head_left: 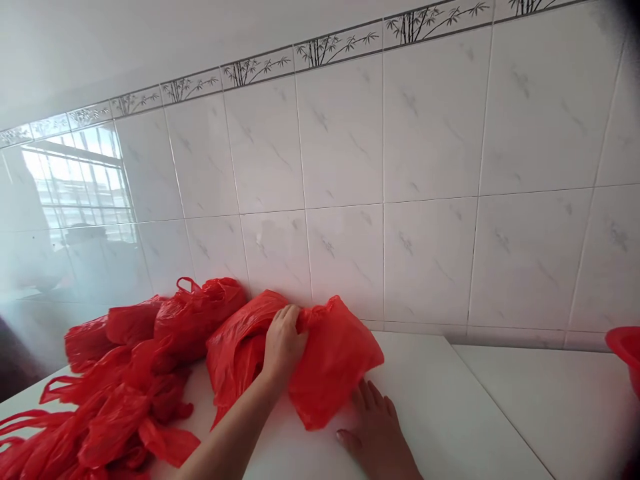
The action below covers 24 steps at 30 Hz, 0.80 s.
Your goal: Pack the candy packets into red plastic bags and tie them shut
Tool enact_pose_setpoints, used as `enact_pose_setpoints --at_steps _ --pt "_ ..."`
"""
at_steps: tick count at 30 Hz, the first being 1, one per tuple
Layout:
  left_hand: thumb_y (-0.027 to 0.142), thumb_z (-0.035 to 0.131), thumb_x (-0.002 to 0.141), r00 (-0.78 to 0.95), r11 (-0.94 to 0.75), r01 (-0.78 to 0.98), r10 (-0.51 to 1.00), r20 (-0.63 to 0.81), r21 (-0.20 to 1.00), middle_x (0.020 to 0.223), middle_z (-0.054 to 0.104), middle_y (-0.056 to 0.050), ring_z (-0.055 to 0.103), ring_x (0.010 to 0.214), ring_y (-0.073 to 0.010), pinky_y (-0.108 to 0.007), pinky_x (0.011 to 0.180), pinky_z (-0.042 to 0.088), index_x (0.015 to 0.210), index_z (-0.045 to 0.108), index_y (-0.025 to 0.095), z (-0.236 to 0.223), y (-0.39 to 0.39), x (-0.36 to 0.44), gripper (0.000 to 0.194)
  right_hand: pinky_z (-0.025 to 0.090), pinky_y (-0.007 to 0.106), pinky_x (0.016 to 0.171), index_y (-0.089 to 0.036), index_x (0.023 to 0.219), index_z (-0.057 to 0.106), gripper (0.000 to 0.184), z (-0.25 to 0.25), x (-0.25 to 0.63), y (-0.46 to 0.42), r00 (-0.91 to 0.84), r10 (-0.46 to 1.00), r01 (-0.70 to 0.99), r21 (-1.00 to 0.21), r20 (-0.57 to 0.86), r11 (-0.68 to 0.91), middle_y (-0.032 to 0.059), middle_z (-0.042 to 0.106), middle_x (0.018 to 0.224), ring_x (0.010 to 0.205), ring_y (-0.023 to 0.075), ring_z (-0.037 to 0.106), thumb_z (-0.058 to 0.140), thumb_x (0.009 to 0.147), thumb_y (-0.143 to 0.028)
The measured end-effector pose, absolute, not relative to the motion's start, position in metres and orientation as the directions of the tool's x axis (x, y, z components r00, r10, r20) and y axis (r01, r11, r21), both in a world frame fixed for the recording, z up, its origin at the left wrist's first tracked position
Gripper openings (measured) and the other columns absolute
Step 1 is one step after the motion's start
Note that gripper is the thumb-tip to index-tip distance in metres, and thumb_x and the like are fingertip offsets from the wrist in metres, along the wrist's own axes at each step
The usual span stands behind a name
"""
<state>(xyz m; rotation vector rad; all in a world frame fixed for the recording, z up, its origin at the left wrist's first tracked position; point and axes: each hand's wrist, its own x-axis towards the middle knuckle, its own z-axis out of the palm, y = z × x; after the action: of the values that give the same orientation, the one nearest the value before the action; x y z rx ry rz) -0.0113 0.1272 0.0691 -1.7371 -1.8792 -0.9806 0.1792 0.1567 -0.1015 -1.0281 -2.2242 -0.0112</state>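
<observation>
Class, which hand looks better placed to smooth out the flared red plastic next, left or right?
Probably the right: the right hand is open, its fingertips at the edge of the flared red plastic, while the left hand appears occupied gripping the bunched part.

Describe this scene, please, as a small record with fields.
left hand: closed on the gathered part of a red plastic bag
right hand: open, fingertips at the bag's right edge
left side: heap of red plastic bags
surface: white tabletop
background: tiled wall with bamboo border
right edge: red object, partly out of view
</observation>
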Motion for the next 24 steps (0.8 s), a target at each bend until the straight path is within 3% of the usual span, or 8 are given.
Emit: enact_pose_setpoints --at_steps 4,7,10,13,15,19,24 --pt "0.005 0.044 0.075 -0.040 -0.115 0.971 0.785 0.618 0.210 0.078 0.064 -0.003 0.058 0.074 -0.0193 -0.028 0.066 0.043 0.076 0.055 0.021 0.047 0.123 -0.006 0.019 0.048 0.047 0.091 -0.025 0.143 0.028 0.070 -0.078 0.178 0.142 -0.354 0.455 0.601 -0.175 0.817 0.780 0.0145 0.040 0.142 0.121 0.0317 0.047 0.059 0.081 -0.036" --pt "0.006 0.046 0.075 -0.008 -0.167 0.958 0.795 0.607 0.231 0.083 0.066 -0.003 0.058 0.078 -0.0203 -0.028 0.068 0.043 0.089 0.059 0.022 0.044 0.123 -0.005 0.025 0.048 0.049 0.090 -0.020 0.146 0.019 0.071 -0.064 0.173 0.132 -0.144 0.340 0.637 -0.176 0.929 0.750 0.0180 0.041 0.138 0.120 0.0311 0.047 0.056 0.085 -0.027" --pt "0.002 0.046 0.071 -0.050 -0.184 0.938 0.769 0.637 0.295 0.090 0.067 -0.005 0.057 0.088 -0.0221 -0.032 0.078 0.042 0.098 0.060 0.022 0.053 0.120 -0.010 0.036 0.044 0.052 0.094 -0.018 0.147 0.013 0.075 -0.056 0.170 0.128 -0.084 0.300 0.651 -0.175 0.950 0.738 0.0195 0.036 0.140 0.128 0.0330 0.038 0.055 0.085 -0.023" --pt "0.001 0.045 0.068 -0.169 -0.176 0.897 0.711 0.683 0.405 0.093 0.066 -0.005 0.055 0.092 -0.0224 -0.033 0.084 0.040 0.091 0.061 0.020 0.068 0.113 -0.018 0.034 0.039 0.053 0.098 -0.027 0.146 0.019 0.073 -0.059 0.166 0.133 -0.235 0.379 0.666 -0.136 0.895 0.733 0.0153 0.024 0.149 0.134 0.0350 0.030 0.055 0.083 -0.024" --pt "0.006 0.046 0.072 -0.283 -0.171 0.847 0.655 0.701 0.503 0.090 0.064 -0.003 0.055 0.087 -0.0205 -0.031 0.080 0.041 0.086 0.060 0.021 0.077 0.109 -0.023 0.025 0.039 0.053 0.096 -0.032 0.142 0.031 0.067 -0.068 0.162 0.141 -0.340 0.516 0.698 -0.156 0.787 0.699 0.0115 0.025 0.151 0.132 0.0358 0.033 0.055 0.080 -0.024" --pt "0.021 0.048 0.078 -0.501 -0.208 0.679 0.570 0.652 0.704 0.071 0.058 0.002 0.053 0.067 -0.0154 -0.024 0.060 0.041 0.077 0.056 0.020 0.088 0.104 -0.031 0.008 0.039 0.050 0.094 -0.026 0.139 0.040 0.061 -0.086 0.145 0.161 -0.314 0.776 0.790 -0.303 0.547 0.533 0.0124 0.037 0.146 0.128 0.0337 0.040 0.049 0.079 -0.027" --pt "0.035 0.054 0.077 -0.592 -0.293 0.388 0.648 0.479 0.874 0.068 0.061 0.001 0.058 0.064 -0.0160 -0.025 0.057 0.045 0.087 0.061 0.018 0.075 0.094 -0.031 0.020 0.036 0.052 0.095 -0.019 0.138 0.043 0.063 -0.082 0.112 0.182 -0.285 0.801 0.757 -0.390 0.526 0.525 0.0168 0.042 0.141 0.125 0.0352 0.042 0.051 0.075 -0.024"
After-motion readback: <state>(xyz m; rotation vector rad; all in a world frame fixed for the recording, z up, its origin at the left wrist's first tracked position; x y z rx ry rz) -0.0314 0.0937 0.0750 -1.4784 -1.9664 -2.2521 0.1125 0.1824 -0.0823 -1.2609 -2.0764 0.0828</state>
